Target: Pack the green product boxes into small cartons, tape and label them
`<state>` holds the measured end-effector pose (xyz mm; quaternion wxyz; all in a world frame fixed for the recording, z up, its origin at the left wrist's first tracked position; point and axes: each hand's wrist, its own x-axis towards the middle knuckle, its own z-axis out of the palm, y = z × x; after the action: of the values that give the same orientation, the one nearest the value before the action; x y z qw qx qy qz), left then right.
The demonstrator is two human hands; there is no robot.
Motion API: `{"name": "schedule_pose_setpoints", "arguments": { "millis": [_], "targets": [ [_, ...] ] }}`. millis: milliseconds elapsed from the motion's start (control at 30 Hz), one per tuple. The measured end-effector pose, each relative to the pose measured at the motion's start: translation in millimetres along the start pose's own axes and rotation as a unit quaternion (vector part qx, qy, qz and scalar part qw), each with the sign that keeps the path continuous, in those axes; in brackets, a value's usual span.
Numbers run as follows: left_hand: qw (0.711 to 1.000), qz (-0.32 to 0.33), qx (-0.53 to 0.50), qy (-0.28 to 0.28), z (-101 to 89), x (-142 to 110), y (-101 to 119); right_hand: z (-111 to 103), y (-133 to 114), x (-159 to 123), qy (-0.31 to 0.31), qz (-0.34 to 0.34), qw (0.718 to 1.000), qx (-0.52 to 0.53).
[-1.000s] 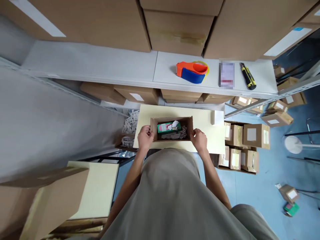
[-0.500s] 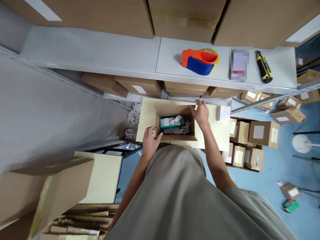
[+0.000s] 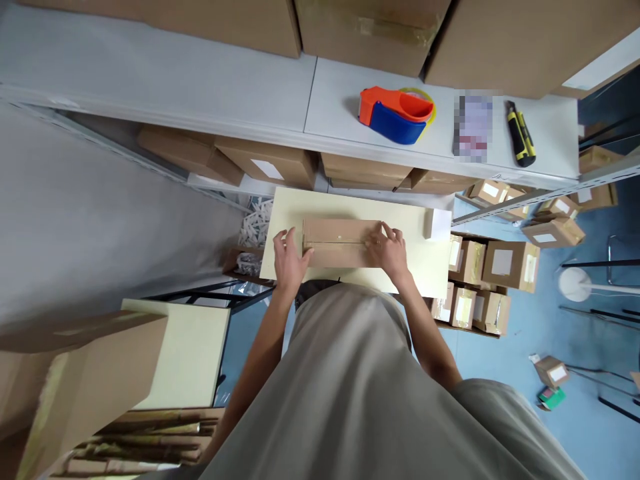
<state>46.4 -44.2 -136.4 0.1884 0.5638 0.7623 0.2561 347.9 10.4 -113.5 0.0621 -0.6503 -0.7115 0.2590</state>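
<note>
A small cardboard box (image 3: 340, 233) lies on the cream tabletop in front of me, its top flaps folded down to a seam along the middle. The flaps hide what is inside. My left hand (image 3: 290, 260) is at the box's left end, fingers spread and thumb against the front corner. Across from it, my right hand (image 3: 390, 252) grips the right end, with fingers bent over the top and edge.
A white block (image 3: 437, 224) stands at the tabletop's right. On the shelf above lie an orange and blue tape dispenser (image 3: 397, 115) and a yellow-black box cutter (image 3: 520, 135). Packed boxes (image 3: 505, 263) are stacked at right; a large carton (image 3: 110, 360) stands at left.
The box stood open, showing a green package and crumpled paper; now its flaps are down over them. My right hand has come down onto the box top. The view has shifted slightly.
</note>
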Motion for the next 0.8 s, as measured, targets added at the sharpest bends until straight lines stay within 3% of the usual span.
{"name": "schedule_pose_setpoints", "arguments": {
  "millis": [200, 367, 467, 600, 700, 800],
  "targets": [
    [0.994, 0.046, 0.003, -0.104, -0.8, 15.4, -11.3, 6.7, 10.9, -5.4, -0.004, 0.019, 1.0, -0.004],
    [0.991, 0.062, 0.021, -0.115, -4.5, 19.3, -13.2, 8.7, 8.8, -4.0, -0.019, 0.021, 0.999, -0.018],
    [0.99, 0.085, 0.049, -0.099, -6.8, 30.5, -3.8, -1.3, 1.3, 1.0, -0.019, -0.003, 0.999, -0.043],
    [0.988, 0.145, 0.02, -0.042, -9.6, 64.9, 37.0, -47.9, -14.1, 32.1, 0.078, -0.069, 0.993, -0.053],
    [0.975, 0.22, -0.029, 0.007, -16.1, 100.3, 88.3, -104.5, -33.2, 74.3, 0.194, -0.102, 0.974, -0.064],
    [0.957, 0.278, -0.069, 0.05, -25.9, 131.9, 143.3, -154.8, -56.5, 123.0, 0.249, -0.117, 0.957, -0.088]
  ]
}}
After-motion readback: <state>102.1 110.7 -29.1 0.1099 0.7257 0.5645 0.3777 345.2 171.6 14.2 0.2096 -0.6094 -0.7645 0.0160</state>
